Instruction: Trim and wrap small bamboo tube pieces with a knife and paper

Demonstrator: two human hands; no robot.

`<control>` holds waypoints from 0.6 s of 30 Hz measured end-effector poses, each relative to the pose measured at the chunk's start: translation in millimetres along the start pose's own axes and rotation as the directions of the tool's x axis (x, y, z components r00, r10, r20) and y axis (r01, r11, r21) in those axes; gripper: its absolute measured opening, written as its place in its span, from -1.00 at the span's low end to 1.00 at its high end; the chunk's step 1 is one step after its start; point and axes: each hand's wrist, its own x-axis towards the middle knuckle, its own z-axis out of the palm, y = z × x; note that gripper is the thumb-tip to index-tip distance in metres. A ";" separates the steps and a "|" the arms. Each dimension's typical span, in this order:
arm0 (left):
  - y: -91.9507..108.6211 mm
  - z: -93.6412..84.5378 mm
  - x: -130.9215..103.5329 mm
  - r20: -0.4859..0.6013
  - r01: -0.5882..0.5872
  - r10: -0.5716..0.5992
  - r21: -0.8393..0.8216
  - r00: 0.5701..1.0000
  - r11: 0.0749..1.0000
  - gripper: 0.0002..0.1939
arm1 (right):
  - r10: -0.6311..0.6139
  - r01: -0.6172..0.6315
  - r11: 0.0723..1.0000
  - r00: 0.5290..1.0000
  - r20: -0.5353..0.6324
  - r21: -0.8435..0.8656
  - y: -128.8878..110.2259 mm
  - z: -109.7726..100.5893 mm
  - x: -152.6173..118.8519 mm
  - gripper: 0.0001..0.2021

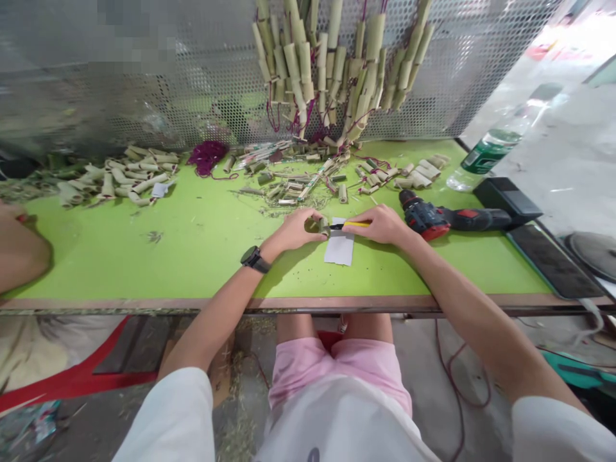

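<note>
Between the thumb and fingers of my left hand [297,230] is a short piece of bamboo [324,226], gripped near the table's front middle. My right hand [382,224] is closed round a yellow-handled utility knife [357,224]. Its dark blade points left and meets the bamboo piece or lies right beside it; I cannot tell which. Under both hands lies a small white sheet of paper [339,249] on the green tabletop [206,250]. Small dark specks are scattered around the paper.
Bamboo offcuts [289,186] and a purple yarn bundle [208,157] lie behind my hands. A bamboo pile [120,176] is at left, near another person's arm [22,253]. At right are a cordless drill [426,215], a water bottle [491,151] and a phone [553,260]. Bamboo strings [332,70] hang behind.
</note>
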 end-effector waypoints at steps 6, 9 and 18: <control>-1.4 -1.4 0.2 0.002 0.012 -0.012 0.021 1.000 1.000 -0.57 | 0.037 -0.040 0.998 0.998 -0.059 -0.052 1.5 2.6 5.3 -0.51; 0.6 -1.7 -1.3 0.013 0.025 -0.025 0.037 1.000 0.999 -0.53 | 0.040 -0.044 0.997 0.998 -0.054 -0.058 0.8 1.5 2.8 -0.50; 4.7 2.1 -3.7 0.007 -0.012 0.012 0.072 1.000 0.997 -0.49 | 0.020 -0.020 1.000 1.000 -0.006 -0.022 2.0 -1.4 -3.2 -0.49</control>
